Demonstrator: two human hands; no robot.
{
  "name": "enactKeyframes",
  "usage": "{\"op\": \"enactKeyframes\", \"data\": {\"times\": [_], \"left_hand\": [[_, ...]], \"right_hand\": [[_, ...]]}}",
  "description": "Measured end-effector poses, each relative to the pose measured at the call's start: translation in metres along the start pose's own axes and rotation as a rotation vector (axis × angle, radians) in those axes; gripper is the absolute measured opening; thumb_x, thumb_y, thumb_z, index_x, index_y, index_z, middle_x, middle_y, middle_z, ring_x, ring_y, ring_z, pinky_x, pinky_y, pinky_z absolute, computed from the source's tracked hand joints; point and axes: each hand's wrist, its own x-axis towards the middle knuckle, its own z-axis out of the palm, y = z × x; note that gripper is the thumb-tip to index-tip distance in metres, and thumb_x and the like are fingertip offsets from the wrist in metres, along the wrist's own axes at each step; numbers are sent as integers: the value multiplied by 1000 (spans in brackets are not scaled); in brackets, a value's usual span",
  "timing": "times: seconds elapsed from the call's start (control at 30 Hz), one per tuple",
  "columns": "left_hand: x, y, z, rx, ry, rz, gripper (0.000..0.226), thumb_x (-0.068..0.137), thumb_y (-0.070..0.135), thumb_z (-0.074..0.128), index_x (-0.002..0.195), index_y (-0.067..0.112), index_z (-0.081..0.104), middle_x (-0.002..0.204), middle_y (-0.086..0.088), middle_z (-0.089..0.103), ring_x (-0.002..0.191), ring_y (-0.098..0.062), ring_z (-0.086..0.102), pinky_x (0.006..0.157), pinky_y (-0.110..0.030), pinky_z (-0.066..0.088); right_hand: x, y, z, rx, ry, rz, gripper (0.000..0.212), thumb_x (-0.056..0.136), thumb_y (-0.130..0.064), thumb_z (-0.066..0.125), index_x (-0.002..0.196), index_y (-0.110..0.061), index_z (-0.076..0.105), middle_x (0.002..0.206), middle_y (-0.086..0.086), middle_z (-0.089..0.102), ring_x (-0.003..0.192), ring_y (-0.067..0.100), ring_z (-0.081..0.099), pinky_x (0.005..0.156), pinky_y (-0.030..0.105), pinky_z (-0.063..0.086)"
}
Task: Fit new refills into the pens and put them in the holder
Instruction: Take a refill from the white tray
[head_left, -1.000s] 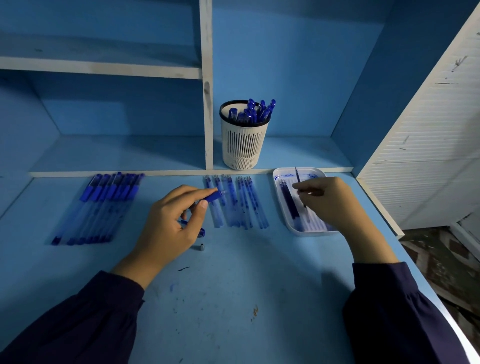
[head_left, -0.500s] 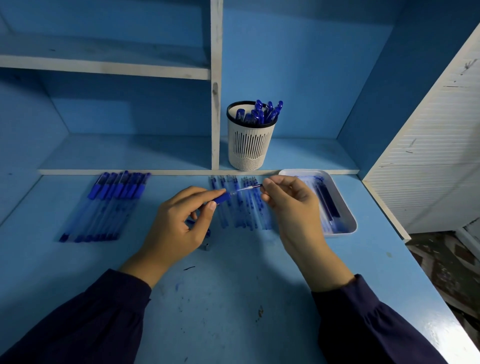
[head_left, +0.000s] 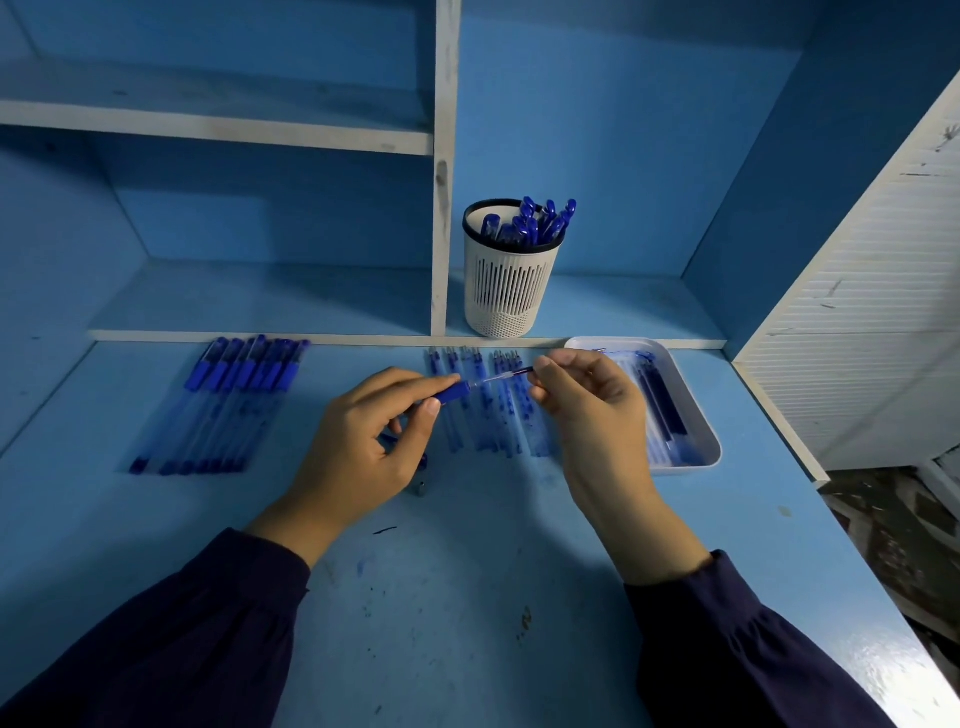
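Observation:
My left hand (head_left: 358, 441) pinches a pen barrel (head_left: 451, 392) by its blue grip, pointing right. My right hand (head_left: 587, 400) pinches a thin refill (head_left: 506, 375) whose far end sits at the barrel's open end. Beneath them lies a row of several refills (head_left: 488, 410) on the desk. A row of several capped blue pens (head_left: 234, 395) lies at the left. A white slotted holder (head_left: 506, 283) with several blue pens stands on the low shelf behind. A small blue pen part (head_left: 422, 462) and a tiny metal tip (head_left: 423, 488) lie under my left hand.
A white tray (head_left: 696, 415) with several used refills sits at the right by the shelf edge. A white divider (head_left: 445, 166) rises just left of the holder. A white slatted panel (head_left: 872, 312) stands at the right, past the desk edge (head_left: 852, 545).
My right hand left the tray with a refill and brought it left to the barrel in my left hand. The left hand has stayed nearly still.

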Motion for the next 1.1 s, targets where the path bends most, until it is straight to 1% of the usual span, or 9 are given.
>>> {"op": "enactKeyframes", "data": {"times": [0.2, 0.3, 0.43, 0.5, 0.57, 0.67, 0.87, 1.0, 1.1], "left_hand": [[0, -1, -1, 15, -7, 2, 26, 97, 9, 57, 119, 9, 70, 91, 4, 63, 70, -15, 56, 61, -30, 49], [1, -2, -1, 19, -14, 6, 26, 96, 8, 58, 118, 8, 70, 90, 2, 62, 73, -12, 56, 61, -28, 50], [1, -2, 0, 3, -14, 17, 26, 96, 8, 57, 118, 7, 70, 91, 5, 60, 73, -10, 56, 61, -28, 49], [1, -1, 0, 1, -4, 13, 25, 96, 9, 56, 118, 8, 70, 91, 5, 61, 74, -10, 56, 60, -29, 50], [0, -1, -1, 13, 0, 12, 26, 96, 8, 58, 118, 8, 70, 91, 4, 61, 75, -10, 56, 60, -31, 50], [-2, -2, -2, 29, -4, 8, 26, 95, 8, 58, 118, 9, 71, 92, 3, 62, 75, -12, 57, 60, -34, 50], [-5, 4, -5, 6, -3, 11, 27, 93, 4, 59, 118, 8, 70, 93, 0, 64, 77, -10, 59, 62, -30, 51], [-10, 6, -10, 14, 5, -7, 26, 94, 5, 60, 117, 7, 71, 94, 0, 65, 81, -10, 61, 68, -25, 52], [-14, 8, -13, 3, 10, -16, 26, 93, 5, 60, 116, 8, 71, 94, 0, 65, 83, -9, 61, 71, -24, 52]], "right_hand": [[-5, -6, 0, -194, -20, -211, 8, 84, 1, 69, 82, -5, 64, 72, -3, 67, 68, 10, 63, 66, 20, 51], [-9, -8, 0, -309, -112, -327, 5, 83, 2, 70, 83, -2, 67, 75, 4, 70, 70, 14, 62, 67, 20, 50], [-17, 2, 4, -487, -274, -425, 10, 90, 2, 59, 96, -2, 67, 84, 2, 70, 80, 13, 69, 75, 25, 53], [-19, 6, 6, -539, -262, -466, 13, 93, -1, 55, 100, -5, 64, 84, -3, 67, 82, 10, 69, 77, 25, 54], [-17, 7, 6, -545, -198, -477, 10, 90, -1, 61, 99, -6, 64, 84, 0, 65, 80, 10, 65, 75, 23, 51], [-13, 7, 4, -578, -158, -508, 11, 84, -5, 70, 93, -10, 66, 89, 4, 60, 79, 16, 62, 77, 31, 53], [-19, 2, 6, -593, -344, -465, 13, 93, -5, 50, 98, -11, 61, 83, -2, 63, 77, 13, 67, 74, 26, 53], [-22, 5, 8, -643, -378, -457, 8, 91, -5, 61, 90, -12, 58, 76, -6, 60, 70, 9, 59, 69, 22, 48], [-22, 7, 10, -684, -409, -460, 3, 87, -11, 66, 88, -11, 63, 80, 1, 62, 71, 17, 57, 68, 32, 50]]}}
